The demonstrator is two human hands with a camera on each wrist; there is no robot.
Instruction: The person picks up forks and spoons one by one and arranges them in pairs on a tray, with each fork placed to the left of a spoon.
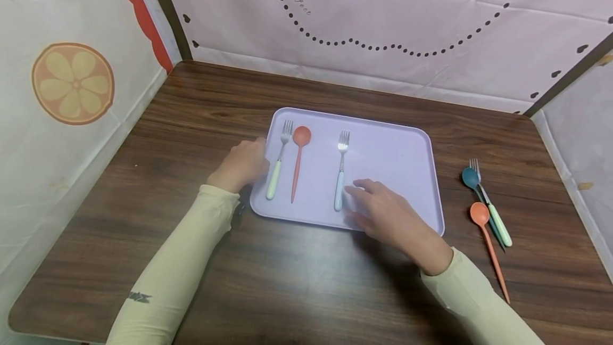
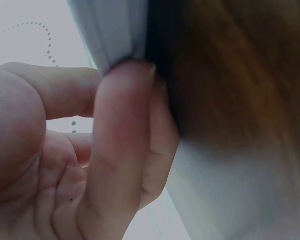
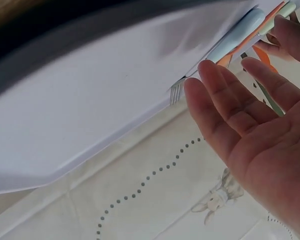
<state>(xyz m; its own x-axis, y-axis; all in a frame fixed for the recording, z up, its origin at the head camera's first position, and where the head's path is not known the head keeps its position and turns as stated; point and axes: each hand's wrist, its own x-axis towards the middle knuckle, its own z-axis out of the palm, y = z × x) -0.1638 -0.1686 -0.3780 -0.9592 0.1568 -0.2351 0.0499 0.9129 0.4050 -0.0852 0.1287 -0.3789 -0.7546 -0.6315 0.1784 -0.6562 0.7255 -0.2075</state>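
Observation:
A pale lilac tray point(image 1: 383, 158) lies on the table. My left hand point(image 1: 245, 163) is at its left edge; in the left wrist view, thumb and fingers point(image 2: 122, 110) pinch the tray's rim point(image 2: 112, 30). On the tray, left to right, are a fork with a light green handle point(image 1: 274, 180), a coral-red spoon point(image 1: 301, 136) and a fork with a light blue handle point(image 1: 339, 190). Fingers spread and relaxed, my right hand point(image 1: 385, 212) hovers over the tray's front right part, fingertips close beside the blue handle. In the right wrist view its palm point(image 3: 275, 155) holds nothing.
Right of the tray, on the brown wooden table point(image 1: 306, 286), lie a dark teal spoon point(image 1: 470, 177), a green-handled fork point(image 1: 499, 226) crossing it and an orange spoon point(image 1: 480, 213). Printed cloth point(image 1: 383, 15) hangs behind the table and at both sides.

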